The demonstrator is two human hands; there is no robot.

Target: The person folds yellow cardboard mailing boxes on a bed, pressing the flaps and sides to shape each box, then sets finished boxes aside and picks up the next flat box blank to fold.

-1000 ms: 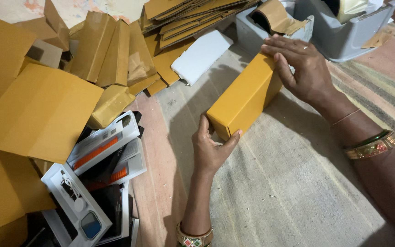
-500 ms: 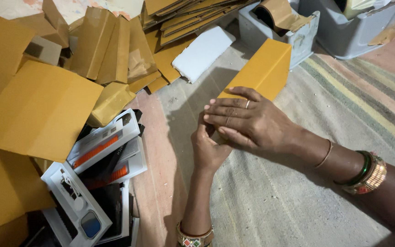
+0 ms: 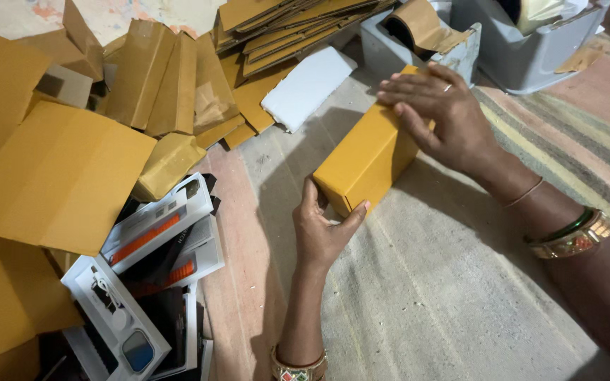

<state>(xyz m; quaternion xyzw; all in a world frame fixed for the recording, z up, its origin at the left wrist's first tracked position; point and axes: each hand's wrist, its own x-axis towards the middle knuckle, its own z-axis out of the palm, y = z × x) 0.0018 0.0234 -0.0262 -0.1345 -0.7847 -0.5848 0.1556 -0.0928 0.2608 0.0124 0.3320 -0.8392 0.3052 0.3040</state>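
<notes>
A long yellow cardboard box (image 3: 366, 156) lies on a striped woven mat (image 3: 460, 282), pointing away from me. My left hand (image 3: 325, 229) cups its near end, thumb on one side and fingers on the other. My right hand (image 3: 440, 116) rests flat on the box's far top end, fingers spread. Bangles show on both wrists.
Flattened yellow cartons (image 3: 51, 176) are piled at the left and back. Several white and black product boxes (image 3: 153, 240) with orange stripes lie at the lower left. A white foam block (image 3: 307, 86) sits behind the box. Two grey plastic bins (image 3: 524, 49) stand at the back right.
My right hand swept down the box toward my left hand, then went back to the far end. The box stays on the mat, held at its near end.
</notes>
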